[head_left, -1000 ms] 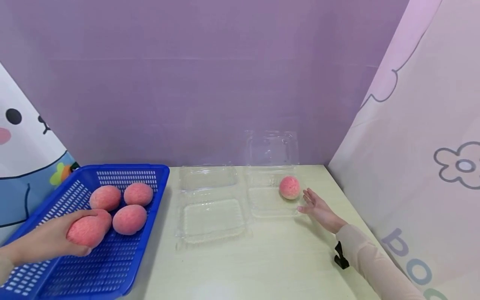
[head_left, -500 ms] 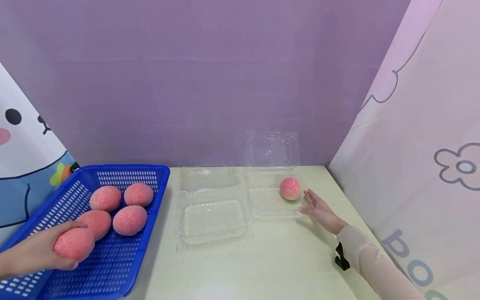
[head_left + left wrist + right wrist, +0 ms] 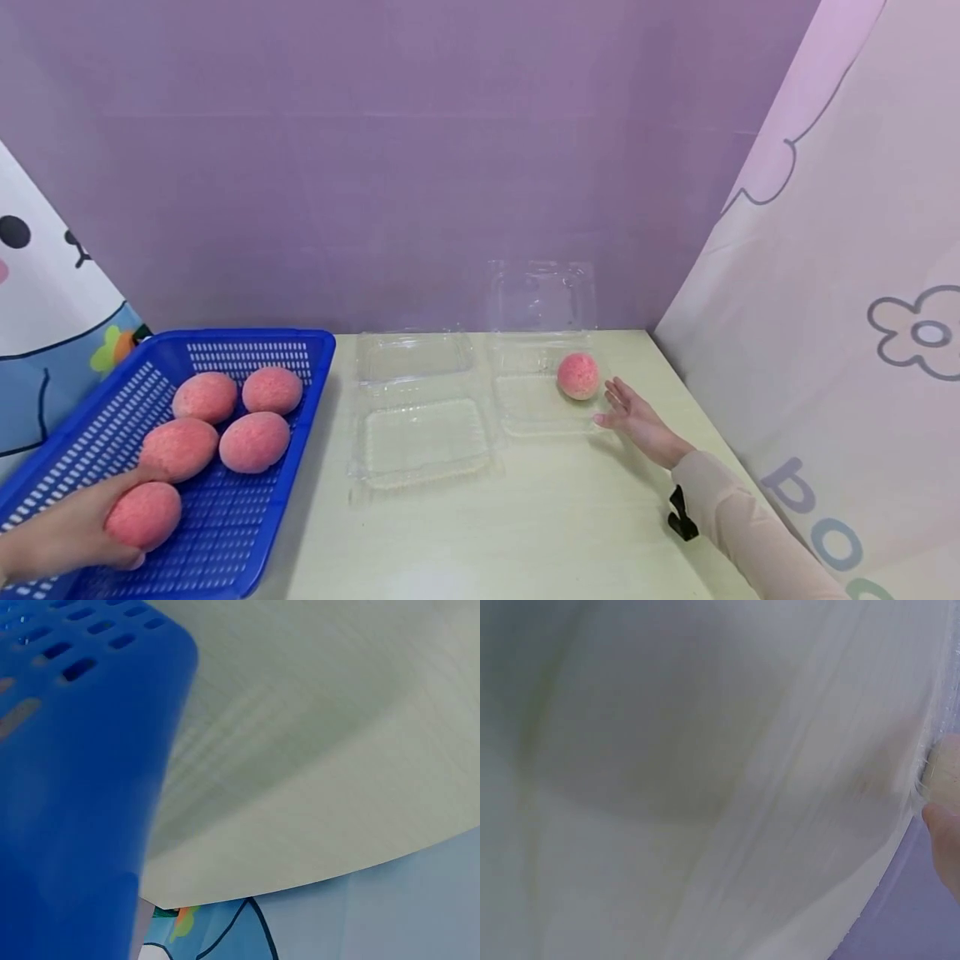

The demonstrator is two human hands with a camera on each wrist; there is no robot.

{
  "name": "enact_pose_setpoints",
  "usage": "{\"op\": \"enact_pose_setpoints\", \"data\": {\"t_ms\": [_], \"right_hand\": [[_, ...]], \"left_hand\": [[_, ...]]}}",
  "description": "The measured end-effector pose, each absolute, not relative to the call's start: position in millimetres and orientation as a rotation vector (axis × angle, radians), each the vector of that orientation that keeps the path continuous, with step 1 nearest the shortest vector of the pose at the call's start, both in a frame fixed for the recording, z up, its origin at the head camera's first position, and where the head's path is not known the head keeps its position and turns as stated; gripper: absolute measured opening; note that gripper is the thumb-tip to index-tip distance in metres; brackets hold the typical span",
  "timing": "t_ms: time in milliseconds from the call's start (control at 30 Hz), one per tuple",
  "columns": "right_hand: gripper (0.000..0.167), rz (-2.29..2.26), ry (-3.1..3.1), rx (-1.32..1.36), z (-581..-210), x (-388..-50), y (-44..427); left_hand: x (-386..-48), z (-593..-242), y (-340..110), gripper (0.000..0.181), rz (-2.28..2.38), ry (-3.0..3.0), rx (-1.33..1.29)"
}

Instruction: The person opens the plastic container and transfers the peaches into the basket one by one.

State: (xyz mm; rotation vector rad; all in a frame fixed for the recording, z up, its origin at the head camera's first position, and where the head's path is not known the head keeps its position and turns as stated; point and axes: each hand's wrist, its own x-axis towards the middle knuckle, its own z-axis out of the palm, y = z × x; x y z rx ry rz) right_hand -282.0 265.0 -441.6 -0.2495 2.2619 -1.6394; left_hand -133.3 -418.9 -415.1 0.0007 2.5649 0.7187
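Observation:
My left hand (image 3: 71, 529) grips a pink peach (image 3: 144, 517) over the near left of the blue basket (image 3: 300, 467), thumb on the near side and fingers at the far side. Several more peaches, one of them (image 3: 255, 442) at the right, lie in the basket beyond it. My right hand (image 3: 637, 421) reaches in from the right, fingers extended beside an open clear plastic container (image 3: 525, 408). One peach (image 3: 578, 376) sits in that container's right part, near my fingertips. In the right wrist view, a fingertip (image 3: 945, 844) shows at the right edge; the rest of that hand is out of frame.
A second open clear container (image 3: 423, 442) lies left of the first, between it and the basket. Both stand on a pale table (image 3: 450, 542). A purple backdrop (image 3: 420, 167) rises behind, with a printed cloth (image 3: 817, 333) on the right.
My left hand has drawn the held peach toward me and left, away from the other peaches. The peach left behind shows more fully. My right hand has stayed in place.

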Motion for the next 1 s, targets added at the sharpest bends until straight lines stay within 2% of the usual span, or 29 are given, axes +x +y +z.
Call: {"op": "enact_pose_setpoints", "data": {"t_ms": [300,533,1000], "right_hand": [[0.091,-1.630,2.275,-0.258,-443,-281,268],[0.093,-1.638,2.263,-0.282,-444,-281,267],[0.092,-1.638,2.260,-0.285,-444,-283,266]], "left_hand": [[-135,-417,-423,0.106,0.685,2.604,0.000],[-130,-416,-423,0.100,0.640,2.680,0.109],[-133,-407,-419,0.094,0.722,2.559,0.049]]}}
